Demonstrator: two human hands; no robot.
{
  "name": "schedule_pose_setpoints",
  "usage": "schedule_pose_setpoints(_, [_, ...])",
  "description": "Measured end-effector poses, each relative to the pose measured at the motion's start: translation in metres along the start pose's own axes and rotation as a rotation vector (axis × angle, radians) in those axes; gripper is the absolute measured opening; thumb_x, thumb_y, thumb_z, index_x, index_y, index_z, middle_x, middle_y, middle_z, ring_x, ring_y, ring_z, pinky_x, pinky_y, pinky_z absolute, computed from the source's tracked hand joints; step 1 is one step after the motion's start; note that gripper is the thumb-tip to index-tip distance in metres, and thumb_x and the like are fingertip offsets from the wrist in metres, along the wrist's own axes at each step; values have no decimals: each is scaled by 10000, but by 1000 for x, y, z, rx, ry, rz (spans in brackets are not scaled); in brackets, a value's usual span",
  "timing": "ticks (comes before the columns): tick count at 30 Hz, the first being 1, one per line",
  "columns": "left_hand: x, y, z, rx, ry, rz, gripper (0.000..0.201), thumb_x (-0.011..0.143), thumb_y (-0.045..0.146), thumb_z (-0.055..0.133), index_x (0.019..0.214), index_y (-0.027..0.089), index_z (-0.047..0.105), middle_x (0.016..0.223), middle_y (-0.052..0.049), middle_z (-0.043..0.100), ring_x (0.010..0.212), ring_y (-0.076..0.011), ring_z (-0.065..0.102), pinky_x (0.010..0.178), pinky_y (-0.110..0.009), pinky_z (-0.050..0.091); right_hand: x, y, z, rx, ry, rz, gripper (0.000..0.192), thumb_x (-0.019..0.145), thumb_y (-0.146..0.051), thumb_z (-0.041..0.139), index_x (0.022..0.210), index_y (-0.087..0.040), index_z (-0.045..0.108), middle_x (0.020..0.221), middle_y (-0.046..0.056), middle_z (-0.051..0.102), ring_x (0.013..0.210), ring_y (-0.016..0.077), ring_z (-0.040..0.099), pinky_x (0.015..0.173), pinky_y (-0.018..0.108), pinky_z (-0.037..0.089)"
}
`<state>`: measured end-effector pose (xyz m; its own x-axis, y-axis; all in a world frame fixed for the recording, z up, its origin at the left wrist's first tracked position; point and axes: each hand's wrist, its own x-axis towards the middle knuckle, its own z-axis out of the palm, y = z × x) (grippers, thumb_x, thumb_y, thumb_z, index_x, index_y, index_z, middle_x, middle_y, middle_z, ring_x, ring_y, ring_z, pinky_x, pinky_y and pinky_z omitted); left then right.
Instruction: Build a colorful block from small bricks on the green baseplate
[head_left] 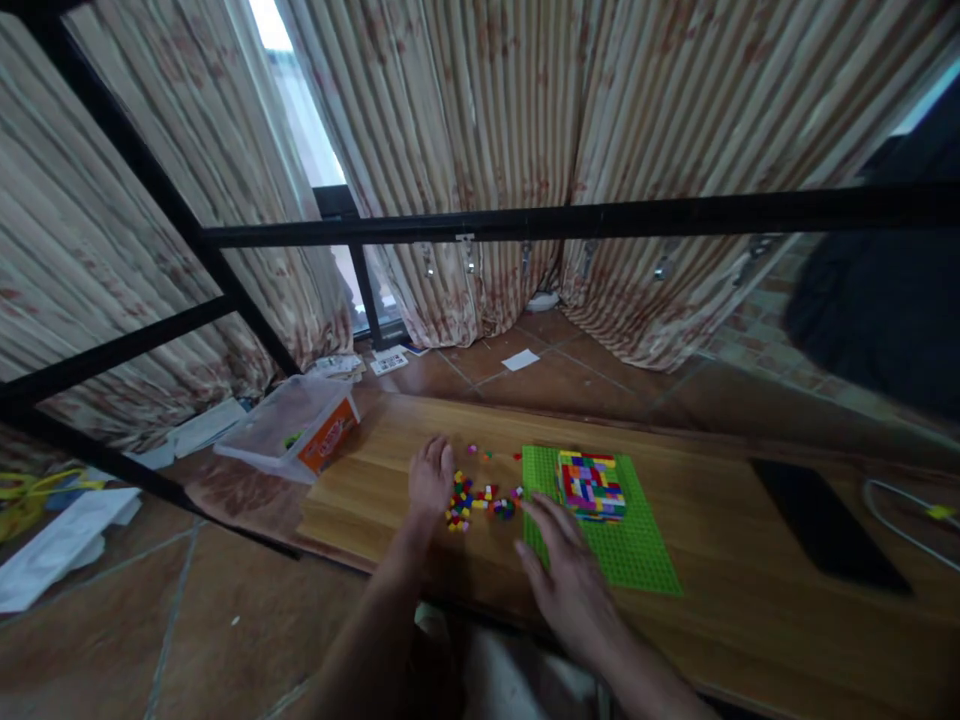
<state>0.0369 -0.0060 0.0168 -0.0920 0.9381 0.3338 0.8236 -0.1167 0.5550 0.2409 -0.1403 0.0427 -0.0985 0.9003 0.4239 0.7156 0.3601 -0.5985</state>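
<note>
Wooden tabletop — green baseplate with a partly built multicolored block; loose bricks remain. Left hand and right hand hover apart, fingers spread, holding nothing.

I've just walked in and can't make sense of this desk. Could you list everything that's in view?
wooden table: one, light brown, across the middle
green baseplate: one, bright green, flat on the table
brick block: one, many colours, on the baseplate's far part
loose bricks: a small heap, mixed colours, on the table left of the baseplate
plastic box: one, clear with an orange label, at the table's left end
dark flat slab: one, black, on the table at right
curtains: beige, patterned, behind
black frame bars: several, crossing the view
left hand: flat on the table beside the loose bricks
right hand: open, over the baseplate's near left edge
</note>
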Motion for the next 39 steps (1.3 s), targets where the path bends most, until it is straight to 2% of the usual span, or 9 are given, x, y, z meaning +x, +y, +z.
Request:
schedule_pose_setpoints(2, [-3,5,5,-25,-21,46,384,985,306,317,1177,145,608,1225,-127,650,1192,-219,570,1048,-412,434,35,-7,26,-21,-3,21,428,956,-285,412,1351,-135,477,1417,166,482,1341,255,425,1097,462,399])
schedule_pose_setpoints(5, [-9,9,4,-95,-57,185,382,993,318,308,1165,165,612,1208,-111,658,1191,-210,568,1042,-411,433,71,2,56,-90,-24,95,470,953,-287,402,1360,-63,469,1446,217,431,1387,301,354,1117,497,356])
schedule_pose_setpoints(10, [-8,16,2,-142,-88,190,380,995,320,289,1102,185,628,1161,-94,678,1126,-210,598,1006,-417,444,87,16,77,-135,-56,170,503,946,-284,423,1393,-55,443,1466,216,418,1404,317,325,1124,515,329])
schedule_pose_setpoints(16, [4,30,8,-89,-173,225,407,987,353,279,1086,166,627,1111,-110,690,1058,-245,612,978,-446,454,82,3,79,-53,-122,167,501,910,-162,415,1403,-75,443,1460,180,450,1396,274,356,1150,489,317])
schedule_pose_setpoints(20, [10,35,5,-99,-238,215,423,981,398,298,1107,161,626,1114,-107,692,1072,-246,612,981,-437,459,71,3,65,49,-130,195,494,933,-213,420,1420,-129,428,1481,138,438,1399,244,359,1152,467,337])
schedule_pose_setpoints(24, [14,40,5,-81,-252,250,415,965,424,347,1115,164,633,1148,-111,683,1100,-247,604,982,-428,462,54,8,49,102,-62,175,497,948,-274,440,1432,-168,405,1493,122,424,1397,235,362,1146,457,355])
schedule_pose_setpoints(30, [16,44,23,-12,-252,306,330,937,344,409,1128,233,655,1233,-74,654,1126,-257,582,999,-453,445,51,5,60,122,-59,188,570,881,-135,457,1446,-129,381,1491,144,414,1404,249,347,1152,465,350])
schedule_pose_setpoints(34, [17,45,25,-6,-306,334,313,918,241,390,979,253,697,1109,-58,694,1031,-233,612,959,-417,467,58,4,64,182,-86,191,556,868,-83,403,1424,-112,408,1482,141,420,1397,225,358,1166,440,338])
schedule_pose_setpoints(39, [18,52,17,-31,-348,289,281,902,241,422,895,260,701,963,-49,710,925,-208,635,890,-362,487,58,4,61,255,-69,190,585,835,-36,385,1412,-125,417,1460,135,446,1384,225,380,1155,439,353])
